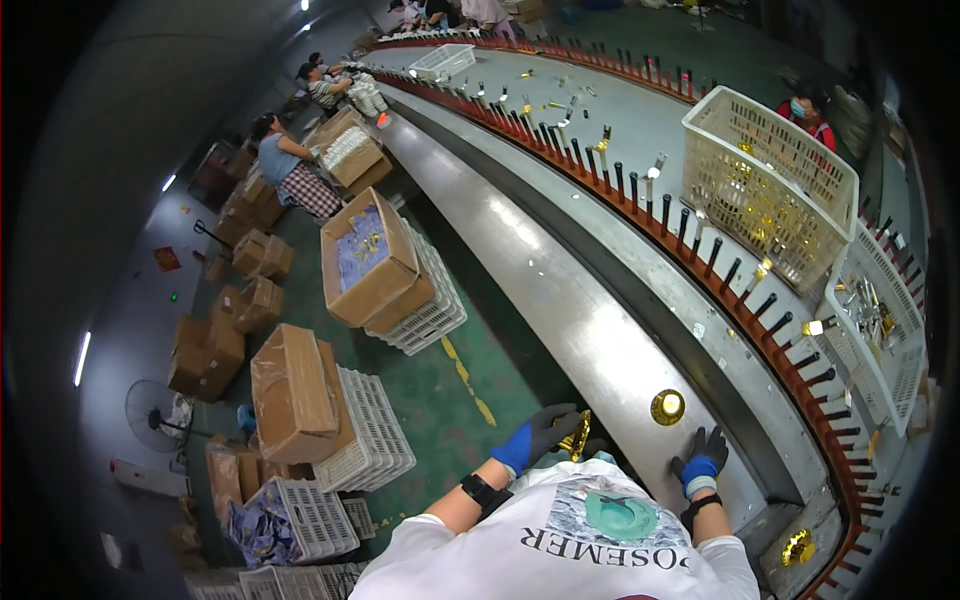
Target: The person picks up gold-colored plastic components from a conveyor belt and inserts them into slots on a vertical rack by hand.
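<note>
My left hand (pixel 542 438), in a dark glove with a blue cuff, is closed round a shiny gold fluted piece (pixel 577 437) close in front of my body. Part of that piece is hidden by the fingers. My right hand (pixel 702 456), gloved alike, rests with fingers stretched out on the metal bench (pixel 560 310) and holds nothing. Just beyond and left of it, apart from the fingers, a round gold cup-like piece (pixel 667 407) stands on the bench. Another gold fluted piece (pixel 798 547) lies on a metal surface at the lower right.
A curved track of black pegs (pixel 641 190) runs beyond the bench. White plastic crates (pixel 770 180) with gold parts stand at the right. Cardboard boxes (pixel 370 265) on stacked crates stand on the green floor at left. Co-workers (pixel 290 165) are along the line farther off.
</note>
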### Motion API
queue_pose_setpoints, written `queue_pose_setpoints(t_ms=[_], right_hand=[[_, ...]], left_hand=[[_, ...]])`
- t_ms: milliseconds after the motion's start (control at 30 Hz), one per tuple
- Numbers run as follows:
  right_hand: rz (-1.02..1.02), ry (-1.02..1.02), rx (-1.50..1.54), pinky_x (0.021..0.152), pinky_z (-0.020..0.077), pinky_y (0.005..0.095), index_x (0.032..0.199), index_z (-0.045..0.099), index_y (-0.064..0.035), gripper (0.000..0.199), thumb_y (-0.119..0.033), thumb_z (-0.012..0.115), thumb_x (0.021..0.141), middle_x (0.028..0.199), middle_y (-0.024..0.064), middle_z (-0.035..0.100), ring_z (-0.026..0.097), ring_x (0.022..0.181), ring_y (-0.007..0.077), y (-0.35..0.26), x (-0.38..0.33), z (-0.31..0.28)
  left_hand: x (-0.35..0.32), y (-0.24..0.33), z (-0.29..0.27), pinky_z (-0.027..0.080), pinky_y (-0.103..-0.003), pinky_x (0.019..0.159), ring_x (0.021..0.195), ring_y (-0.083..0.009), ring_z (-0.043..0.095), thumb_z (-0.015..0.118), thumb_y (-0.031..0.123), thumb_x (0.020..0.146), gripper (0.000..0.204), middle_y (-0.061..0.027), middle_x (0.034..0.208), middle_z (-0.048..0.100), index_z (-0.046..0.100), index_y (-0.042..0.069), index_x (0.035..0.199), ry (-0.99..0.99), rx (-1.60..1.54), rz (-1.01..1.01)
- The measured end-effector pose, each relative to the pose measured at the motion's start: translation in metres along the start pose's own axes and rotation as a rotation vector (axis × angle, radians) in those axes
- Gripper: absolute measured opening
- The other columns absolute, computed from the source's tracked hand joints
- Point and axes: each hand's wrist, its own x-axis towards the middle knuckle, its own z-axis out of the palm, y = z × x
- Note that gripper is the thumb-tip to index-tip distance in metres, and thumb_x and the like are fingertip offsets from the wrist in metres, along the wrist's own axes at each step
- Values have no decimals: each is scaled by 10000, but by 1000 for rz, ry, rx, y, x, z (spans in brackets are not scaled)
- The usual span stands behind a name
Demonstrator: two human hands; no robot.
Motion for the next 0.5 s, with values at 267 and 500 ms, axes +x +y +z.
queue_pose_setpoints(t_ms=[267, 500], right_hand=[[71, 237, 101, 860, 579, 461, 1173, 682, -151, 350, -183, 774, 837, 1140, 115, 674, 694, 1031, 334, 62, 2, 86], [32, 338, 143, 1027, 506, 554, 1300, 677, -102, 548, -287, 757, 790, 1263, 215, 693, 643, 1170, 446, 99, 92, 92]], left_hand=[[31, 2, 16, 573, -297, 819, 1016, -146, 677, 715, 520, 1011, 694, -102, 1208, 710, 587, 17, 1472, -96, -4, 78], [72, -11, 38, 577, -298, 852, 1071, -150, 681, 702, 435, 1039, 588, -105, 1282, 699, 601, 62, 1482, -95, -5, 63]])
